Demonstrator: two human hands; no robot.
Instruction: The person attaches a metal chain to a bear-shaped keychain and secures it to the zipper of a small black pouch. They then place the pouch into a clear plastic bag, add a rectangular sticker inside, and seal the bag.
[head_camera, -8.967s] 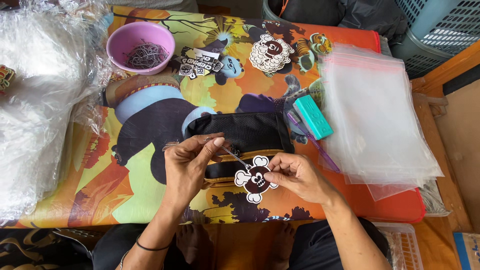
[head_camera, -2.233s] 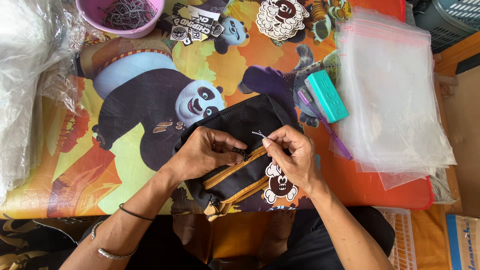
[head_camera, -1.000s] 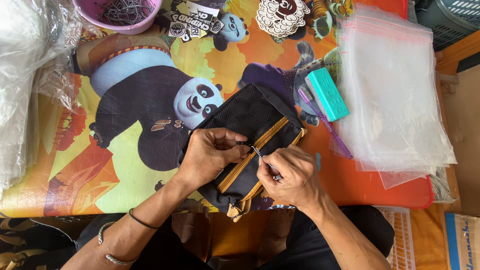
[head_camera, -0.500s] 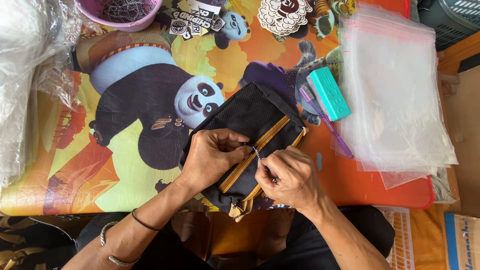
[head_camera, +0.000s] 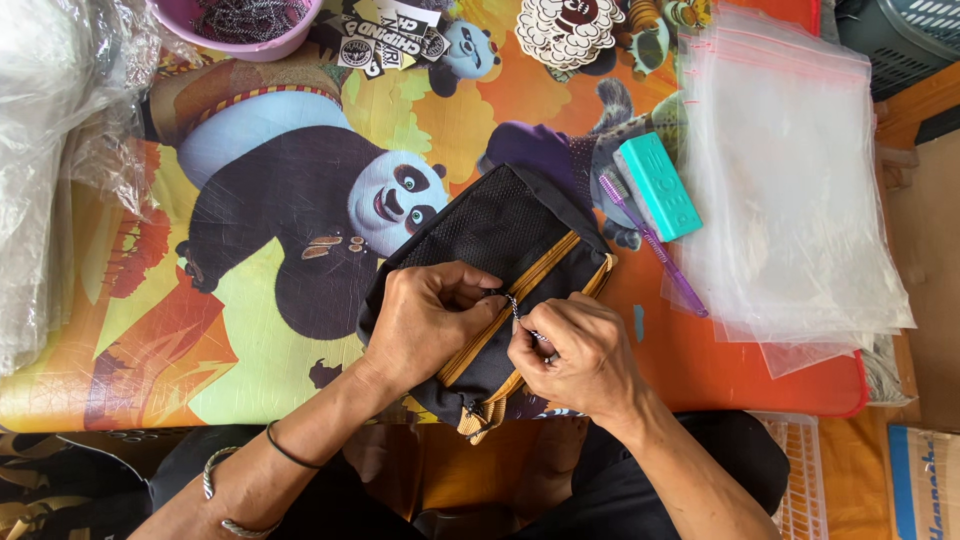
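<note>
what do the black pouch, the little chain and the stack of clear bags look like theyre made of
Black pouch: looks like woven synthetic fabric, matte, with a mesh front panel showing fine holes and tan zipper tapes. Little chain, pinched between the left hand and right hand: probably metal, silvery and beaded, though it is very small. Clear bags: thin glossy plastic film, see-through, with red strips along one edge.

Packaging and tags lying on the cartoon mat

Clear zip bags (head_camera: 790, 190) are lying stacked at right; black-and-white tags (head_camera: 385, 40) and round brown-white tags (head_camera: 570, 30) are sitting along the top edge.
</note>
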